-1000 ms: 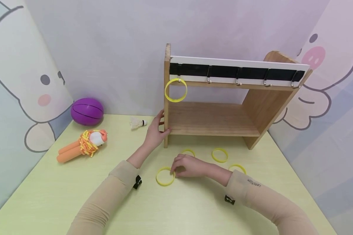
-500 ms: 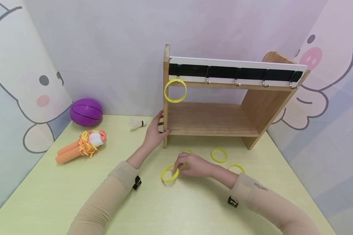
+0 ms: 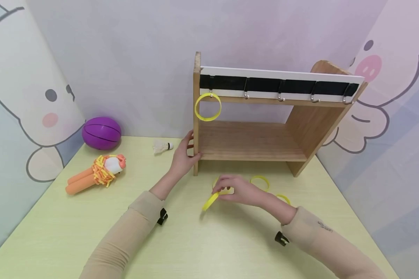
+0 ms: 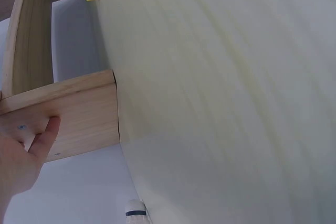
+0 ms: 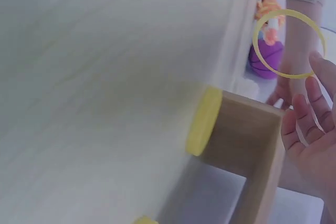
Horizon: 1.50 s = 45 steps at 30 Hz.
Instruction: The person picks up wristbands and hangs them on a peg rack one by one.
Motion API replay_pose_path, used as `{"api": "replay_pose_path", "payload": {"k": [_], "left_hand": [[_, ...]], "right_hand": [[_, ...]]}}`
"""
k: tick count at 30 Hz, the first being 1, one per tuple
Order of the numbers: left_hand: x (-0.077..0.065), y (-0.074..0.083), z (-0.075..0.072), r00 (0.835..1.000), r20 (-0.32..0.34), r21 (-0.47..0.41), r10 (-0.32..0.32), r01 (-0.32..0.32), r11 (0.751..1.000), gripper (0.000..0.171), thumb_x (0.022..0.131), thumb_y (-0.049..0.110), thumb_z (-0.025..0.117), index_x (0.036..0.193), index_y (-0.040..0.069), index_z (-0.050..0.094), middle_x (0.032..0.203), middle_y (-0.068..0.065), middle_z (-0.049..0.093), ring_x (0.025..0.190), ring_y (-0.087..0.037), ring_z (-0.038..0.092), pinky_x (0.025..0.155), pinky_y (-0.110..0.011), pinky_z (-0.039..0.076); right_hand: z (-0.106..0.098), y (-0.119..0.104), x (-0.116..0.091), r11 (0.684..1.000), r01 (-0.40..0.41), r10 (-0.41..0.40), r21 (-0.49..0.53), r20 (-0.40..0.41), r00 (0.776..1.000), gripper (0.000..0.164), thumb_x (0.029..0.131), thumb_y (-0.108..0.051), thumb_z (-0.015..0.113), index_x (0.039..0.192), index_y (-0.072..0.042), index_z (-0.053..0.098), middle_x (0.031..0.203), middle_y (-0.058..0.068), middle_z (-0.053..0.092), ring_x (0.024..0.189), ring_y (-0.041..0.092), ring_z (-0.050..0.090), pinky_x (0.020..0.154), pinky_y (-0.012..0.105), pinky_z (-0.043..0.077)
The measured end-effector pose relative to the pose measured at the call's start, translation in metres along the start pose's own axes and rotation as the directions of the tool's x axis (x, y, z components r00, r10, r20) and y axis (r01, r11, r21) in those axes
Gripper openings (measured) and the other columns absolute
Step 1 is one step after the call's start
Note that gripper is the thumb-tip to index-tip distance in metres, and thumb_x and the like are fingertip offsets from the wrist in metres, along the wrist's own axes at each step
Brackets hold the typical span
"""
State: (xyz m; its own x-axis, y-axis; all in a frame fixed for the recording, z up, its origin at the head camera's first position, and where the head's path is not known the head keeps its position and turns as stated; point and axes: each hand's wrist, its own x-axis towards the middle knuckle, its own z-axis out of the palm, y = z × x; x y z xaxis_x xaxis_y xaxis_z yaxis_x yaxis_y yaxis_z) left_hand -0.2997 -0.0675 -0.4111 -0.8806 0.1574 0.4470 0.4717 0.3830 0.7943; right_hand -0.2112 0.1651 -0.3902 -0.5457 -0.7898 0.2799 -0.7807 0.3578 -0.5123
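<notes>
Raised nearly edge-on since half a second ago, the ring [image 3: 210, 202] has shifted rightward with the right hand [image 3: 240, 190]. Head view: the right forearm slants in from the lower right, fingers bent to the left and clamped on the ring's upper end. Its long axis runs from lower left to upper right, below the fingertips and in front of the rack [image 3: 251, 140]. Two loose rings [image 3: 260, 177] lie beyond the right hand and forearm (a third is partly hidden behind the fingers), while a hung ring [image 3: 208, 119] dangles from the leftmost hook [image 3: 211, 94]. The left arm reaches forward; the left hand [image 3: 182, 158] holds the rack's left panel [image 3: 196, 77], thumb at the front edge. Left wrist view: its fingers, slightly apart, touch the panel's outer face, near a shuttlecock [image 4: 136, 211]. Right wrist view: the ring shows as a full loop, extending past the pinching fingertips; the remaining fingers curl, a little apart.
</notes>
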Motion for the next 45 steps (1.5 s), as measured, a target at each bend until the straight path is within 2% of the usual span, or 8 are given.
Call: {"api": "replay_pose_path", "payload": {"k": [9, 19, 24, 27, 31, 34, 41, 45], "left_hand": [[0.002, 0.002, -0.001, 1.0, 0.005, 0.001, -0.008, 0.008, 1.0, 0.084, 0.084, 0.013, 0.07, 0.151, 0.026, 0.02, 0.143, -0.01, 0.04, 0.114, -0.031, 0.055, 0.07, -0.034, 0.06], [0.003, 0.005, -0.002, 1.0, 0.006, -0.011, -0.018, 0.018, 1.0, 0.084, 0.083, 0.012, 0.07, 0.15, 0.026, 0.021, 0.143, -0.009, 0.04, 0.114, -0.031, 0.055, 0.07, -0.034, 0.06], [0.001, 0.005, -0.002, 1.0, 0.006, -0.019, -0.029, 0.029, 0.999, 0.085, 0.083, 0.011, 0.07, 0.15, 0.027, 0.022, 0.143, -0.008, 0.04, 0.114, -0.03, 0.055, 0.071, -0.034, 0.06], [0.001, 0.005, -0.002, 1.0, 0.005, -0.022, -0.03, 0.03, 0.999, 0.085, 0.083, 0.01, 0.07, 0.15, 0.027, 0.022, 0.142, -0.009, 0.04, 0.114, -0.031, 0.055, 0.071, -0.034, 0.06], [0.001, 0.004, -0.001, 0.999, 0.01, -0.021, -0.034, 0.034, 0.999, 0.085, 0.083, 0.011, 0.07, 0.15, 0.026, 0.021, 0.143, -0.009, 0.04, 0.114, -0.031, 0.055, 0.072, -0.033, 0.06], [0.001, 0.003, -0.001, 0.999, 0.014, -0.015, -0.037, 0.037, 0.999, 0.085, 0.083, 0.012, 0.07, 0.151, 0.026, 0.02, 0.143, -0.01, 0.039, 0.115, -0.031, 0.054, 0.072, -0.034, 0.06], [0.001, 0.003, -0.001, 1.0, 0.003, -0.017, -0.029, 0.029, 0.999, 0.085, 0.083, 0.01, 0.07, 0.15, 0.028, 0.021, 0.142, -0.009, 0.04, 0.114, -0.031, 0.055, 0.072, -0.035, 0.06], [0.001, 0.001, 0.001, 1.0, -0.003, -0.015, -0.022, 0.022, 1.0, 0.085, 0.083, 0.011, 0.071, 0.15, 0.028, 0.022, 0.141, -0.009, 0.041, 0.113, -0.03, 0.055, 0.071, -0.035, 0.06]], "right_hand": [[-0.032, -0.013, -0.003, 0.995, 0.068, -0.079, -0.071, -0.173, 0.982, 0.018, 0.077, -0.017, 0.078, 0.094, -0.017, 0.071, 0.093, -0.007, 0.066, 0.076, 0.007, 0.059, 0.06, 0.016, 0.051], [-0.071, -0.03, -0.006, 0.995, 0.054, -0.075, -0.082, -0.292, 0.953, 0.024, 0.075, -0.008, 0.079, 0.096, -0.013, 0.07, 0.089, -0.004, 0.067, 0.075, 0.004, 0.057, 0.061, 0.024, 0.054], [-0.09, -0.038, -0.003, 0.994, 0.079, -0.1, -0.072, -0.367, 0.925, 0.025, 0.072, 0.001, 0.078, 0.094, -0.009, 0.068, 0.087, 0.0, 0.068, 0.074, 0.007, 0.059, 0.064, 0.022, 0.054], [-0.103, -0.045, 0.0, 0.995, 0.064, -0.093, -0.081, -0.422, 0.902, 0.026, 0.07, 0.005, 0.078, 0.091, -0.007, 0.067, 0.085, 0.001, 0.067, 0.073, 0.007, 0.058, 0.064, 0.018, 0.053], [-0.12, -0.053, 0.004, 0.997, 0.033, -0.06, -0.064, -0.501, 0.863, 0.025, 0.07, 0.009, 0.076, 0.09, -0.003, 0.067, 0.083, 0.002, 0.066, 0.071, 0.008, 0.057, 0.062, 0.016, 0.052], [-0.132, -0.057, 0.008, 0.999, -0.007, -0.02, -0.044, -0.568, 0.823, 0.02, 0.073, 0.008, 0.074, 0.089, -0.001, 0.067, 0.083, 0.001, 0.065, 0.071, 0.008, 0.057, 0.062, 0.015, 0.051], [-0.152, -0.063, 0.023, 0.991, -0.131, 0.117, 0.035, -0.714, 0.69, 0.017, 0.081, -0.005, 0.072, 0.095, 0.002, 0.066, 0.085, -0.008, 0.064, 0.072, 0.011, 0.057, 0.061, 0.014, 0.049], [-0.157, -0.071, 0.034, 0.985, -0.151, 0.163, 0.087, -0.768, 0.619, 0.021, 0.084, -0.01, 0.07, 0.098, 0.004, 0.064, 0.084, -0.006, 0.063, 0.07, 0.013, 0.057, 0.058, 0.014, 0.049]]}}
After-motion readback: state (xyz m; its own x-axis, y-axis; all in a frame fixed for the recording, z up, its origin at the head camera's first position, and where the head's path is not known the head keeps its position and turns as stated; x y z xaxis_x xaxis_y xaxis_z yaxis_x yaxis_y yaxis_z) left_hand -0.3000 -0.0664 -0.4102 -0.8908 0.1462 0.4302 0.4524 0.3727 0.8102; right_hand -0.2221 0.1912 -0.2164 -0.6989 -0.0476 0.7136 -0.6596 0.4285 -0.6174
